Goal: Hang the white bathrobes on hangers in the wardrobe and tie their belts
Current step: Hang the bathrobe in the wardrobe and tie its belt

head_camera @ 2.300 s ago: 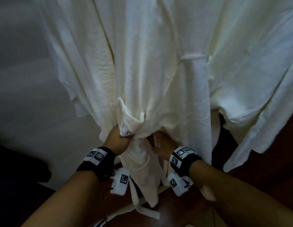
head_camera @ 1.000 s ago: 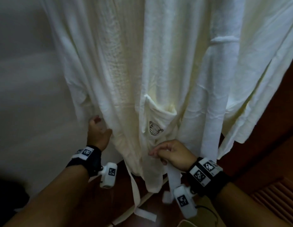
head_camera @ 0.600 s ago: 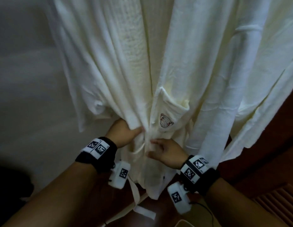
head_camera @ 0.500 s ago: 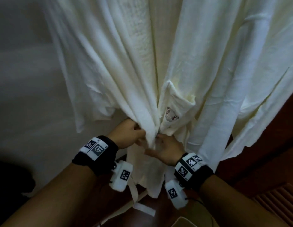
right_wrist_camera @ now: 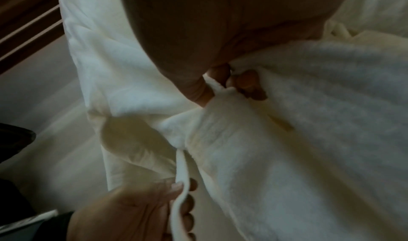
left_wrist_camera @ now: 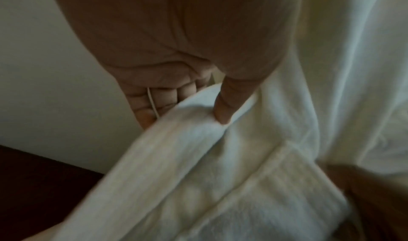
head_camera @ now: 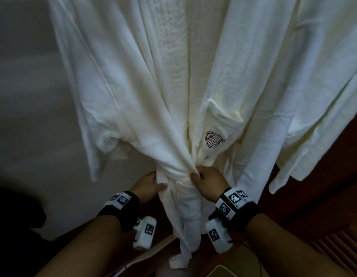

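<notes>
A white bathrobe (head_camera: 137,100) hangs in front of me, its pocket logo (head_camera: 214,139) on the right front. The two fronts are gathered at the waist. My left hand (head_camera: 153,184) grips a white belt strip (right_wrist_camera: 180,175) at the left of the gather, thumb (left_wrist_camera: 220,115) on top and fingers behind the cloth. My right hand (head_camera: 201,176) pinches the bunched robe front at the centre, fingertips (right_wrist_camera: 249,86) curled into the fabric. A loose belt end (head_camera: 179,260) dangles below both hands. The hanger is out of view.
A second white bathrobe (head_camera: 313,92) hangs close on the right, its sleeve touching the first. A pale wall (head_camera: 23,116) stands to the left. Dark wood with slats (head_camera: 337,248) lies at the lower right.
The robe's fronts have been drawn together into a tight gather at the waist. My left hand has slid out to the left with the belt, and my right hand now pinches the centre.
</notes>
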Available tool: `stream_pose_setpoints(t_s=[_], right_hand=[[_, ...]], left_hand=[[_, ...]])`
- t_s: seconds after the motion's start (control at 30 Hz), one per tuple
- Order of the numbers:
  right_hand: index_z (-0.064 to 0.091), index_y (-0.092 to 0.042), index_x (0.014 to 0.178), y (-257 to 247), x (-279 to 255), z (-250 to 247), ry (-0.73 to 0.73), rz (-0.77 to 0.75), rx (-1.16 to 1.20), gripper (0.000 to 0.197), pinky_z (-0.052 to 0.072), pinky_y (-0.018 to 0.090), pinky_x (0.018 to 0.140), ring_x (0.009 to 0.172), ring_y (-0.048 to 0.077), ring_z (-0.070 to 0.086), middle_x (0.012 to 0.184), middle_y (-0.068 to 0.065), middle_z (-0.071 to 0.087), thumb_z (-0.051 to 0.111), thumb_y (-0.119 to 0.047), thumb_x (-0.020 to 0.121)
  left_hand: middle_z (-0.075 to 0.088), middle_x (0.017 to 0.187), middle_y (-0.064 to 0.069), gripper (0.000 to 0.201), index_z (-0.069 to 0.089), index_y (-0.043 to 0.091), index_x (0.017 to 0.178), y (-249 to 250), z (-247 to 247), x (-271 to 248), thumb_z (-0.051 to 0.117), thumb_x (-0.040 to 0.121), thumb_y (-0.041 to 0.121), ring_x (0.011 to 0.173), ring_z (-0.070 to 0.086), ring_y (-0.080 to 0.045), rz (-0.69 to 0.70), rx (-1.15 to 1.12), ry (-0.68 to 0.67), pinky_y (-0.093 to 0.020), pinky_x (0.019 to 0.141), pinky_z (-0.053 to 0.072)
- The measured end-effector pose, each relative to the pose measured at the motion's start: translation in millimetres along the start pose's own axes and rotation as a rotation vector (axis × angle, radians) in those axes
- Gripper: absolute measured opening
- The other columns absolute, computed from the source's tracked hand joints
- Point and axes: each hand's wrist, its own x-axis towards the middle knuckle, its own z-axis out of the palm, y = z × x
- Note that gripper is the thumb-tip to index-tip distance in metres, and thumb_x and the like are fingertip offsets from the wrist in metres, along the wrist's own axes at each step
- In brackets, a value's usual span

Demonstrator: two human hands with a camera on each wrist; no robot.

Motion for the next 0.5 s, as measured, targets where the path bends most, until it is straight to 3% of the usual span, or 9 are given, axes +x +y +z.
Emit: stream_pose_setpoints(t_s=[0.03, 0.1, 0.17, 0.27, 0.4, 0.43, 0.5], right_hand=[[0.061, -0.02, 0.079, 1.3, -0.7, -1.8, 0.009, 0.006, 0.011, 0.026, 0.049, 0.033, 0.073, 0.081, 0.024, 0.062, 0.076, 0.0, 0.062, 0.049, -0.036, 0.095], [0.06, -0.023, 0.075, 3.2, -2.6, -7.0, 0.039, 0.028, 0.035, 0.026, 0.047, 0.03, 0.069, 0.075, 0.017, 0.06, 0.073, -0.004, 0.062, 0.052, -0.039, 0.094], [0.055, -0.028, 0.066, 4.6, -6.6, -11.4, 0.074, 0.047, 0.06, 0.028, 0.04, 0.021, 0.059, 0.064, 0.005, 0.054, 0.063, -0.011, 0.056, 0.059, -0.041, 0.091], [0.061, -0.028, 0.076, 5.5, -13.2, -13.9, 0.152, 0.083, 0.151, 0.015, 0.036, 0.007, 0.058, 0.066, -0.003, 0.053, 0.07, -0.016, 0.059, 0.069, -0.038, 0.085], [0.06, -0.009, 0.086, -2.2, -25.8, -16.7, 0.187, 0.106, 0.598, 0.01, 0.053, 0.025, 0.061, 0.063, 0.022, 0.07, 0.083, 0.008, 0.067, 0.069, -0.011, 0.085], [0.059, -0.006, 0.087, -5.3, -29.6, -18.3, 0.169, 0.078, 0.664, 0.008, 0.056, 0.031, 0.066, 0.065, 0.027, 0.071, 0.086, 0.012, 0.067, 0.066, -0.004, 0.085], [0.06, -0.003, 0.088, -8.4, -35.8, -18.7, 0.099, 0.036, 0.755, 0.012, 0.058, 0.042, 0.074, 0.073, 0.034, 0.071, 0.089, 0.018, 0.067, 0.055, 0.007, 0.085]], left_hand=[[0.069, 0.112, -0.005, 0.025, 0.06, 0.022, 0.108, -5.6, -0.7, 0.1, 0.07, 0.085, 0.02, 0.101, 0.066, -0.022, 0.004, -0.011, 0.05, -0.041, 0.089, 0.055], [0.069, 0.109, -0.011, 0.031, 0.06, 0.018, 0.107, -13.4, -7.7, -2.3, 0.073, 0.081, 0.028, 0.093, 0.068, -0.024, -0.006, -0.049, 0.165, -0.045, 0.084, 0.056], [0.065, 0.112, -0.017, 0.036, 0.055, 0.015, 0.114, -13.2, -15.8, -8.9, 0.073, 0.084, 0.023, 0.091, 0.067, -0.028, 0.014, -0.184, 0.277, -0.039, 0.073, 0.055], [0.066, 0.103, -0.014, 0.031, 0.046, 0.02, 0.119, -2.5, -26.5, -24.7, 0.061, 0.093, 0.013, 0.084, 0.066, -0.03, 0.13, -0.271, 0.35, -0.032, 0.061, 0.053], [0.056, 0.064, 0.002, 0.015, 0.053, 0.015, 0.089, 10.8, -26.8, -42.5, 0.055, 0.078, 0.005, 0.055, 0.048, -0.015, 0.28, -0.296, 0.242, -0.019, 0.046, 0.038], [0.055, 0.062, 0.004, 0.015, 0.056, 0.014, 0.084, 9.4, -26.4, -44.7, 0.052, 0.08, 0.0, 0.055, 0.045, -0.014, 0.291, -0.232, 0.207, -0.019, 0.046, 0.037], [0.067, 0.074, 0.006, 0.033, 0.064, 0.014, 0.085, 7.1, -26.0, -52.6, 0.045, 0.085, -0.012, 0.066, 0.059, -0.015, 0.316, -0.035, 0.169, -0.02, 0.06, 0.048]])
